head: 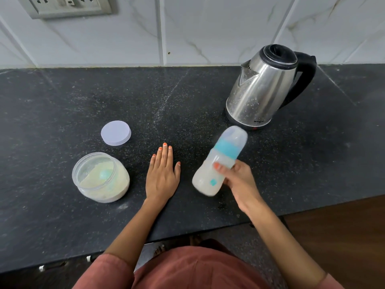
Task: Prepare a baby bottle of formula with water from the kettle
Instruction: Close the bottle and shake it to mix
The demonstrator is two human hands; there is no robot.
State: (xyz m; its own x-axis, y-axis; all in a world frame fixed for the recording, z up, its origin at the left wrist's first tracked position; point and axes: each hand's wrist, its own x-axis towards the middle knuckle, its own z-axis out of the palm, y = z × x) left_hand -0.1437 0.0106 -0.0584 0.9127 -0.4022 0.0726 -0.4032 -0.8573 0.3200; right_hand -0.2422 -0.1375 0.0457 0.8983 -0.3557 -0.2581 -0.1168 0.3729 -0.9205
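Observation:
My right hand (235,178) grips a baby bottle (220,161) around its middle, above the black counter. The bottle is tilted, its clear cap and blue collar pointing up and to the right, and it is blurred. Milky white liquid fills its lower part. My left hand (162,174) lies flat on the counter with fingers together, holding nothing. A steel kettle (264,88) with a black lid and handle stands at the back right, lid closed. At the left stands an open clear jar of formula powder (101,178) with a blue scoop inside.
The jar's pale lilac lid (116,133) lies flat behind the jar. A tiled wall with a socket panel (68,5) rises behind the counter (62,101). The counter's front edge runs just below my forearms; a wooden surface (343,236) lies at the lower right.

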